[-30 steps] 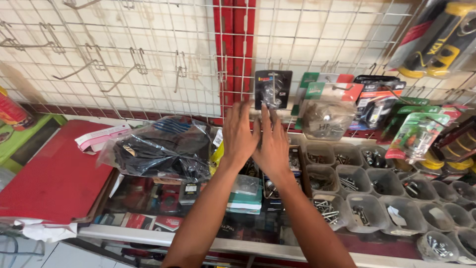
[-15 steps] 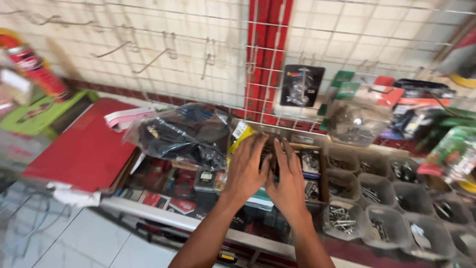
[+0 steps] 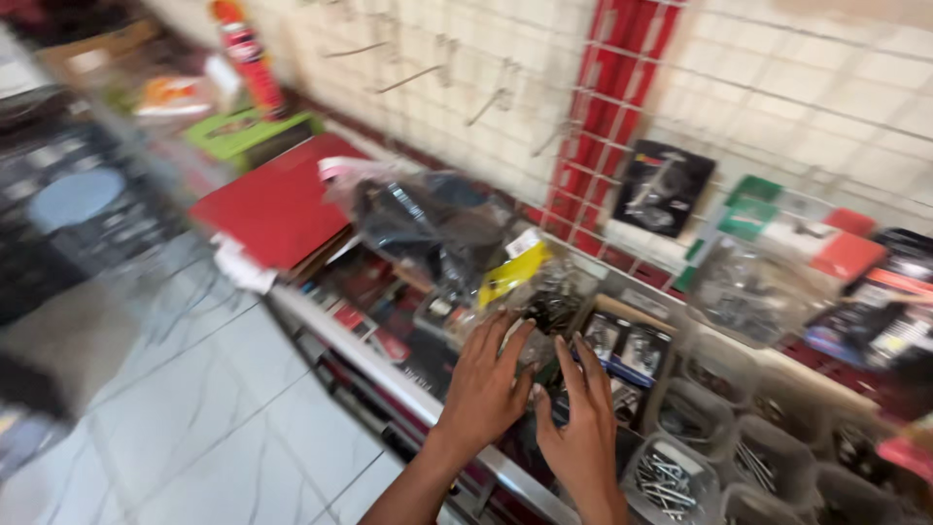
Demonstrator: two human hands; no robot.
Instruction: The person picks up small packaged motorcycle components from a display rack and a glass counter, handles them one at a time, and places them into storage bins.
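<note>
While left hand (image 3: 486,384) and right hand (image 3: 581,428) flank small packet (image 3: 544,374), fingers (image 3: 505,340) spread, touching it.

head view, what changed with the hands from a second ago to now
Both hands came down from the wire grid wall to the cluttered counter. The left hand and right hand now rest side by side on small packets beside the yellow-labelled clear bag of metal parts; whether the fingers grip anything is unclear. The black blister pack on the grid, the flat red folder and the clear plastic bins of screws stayed put.
</note>
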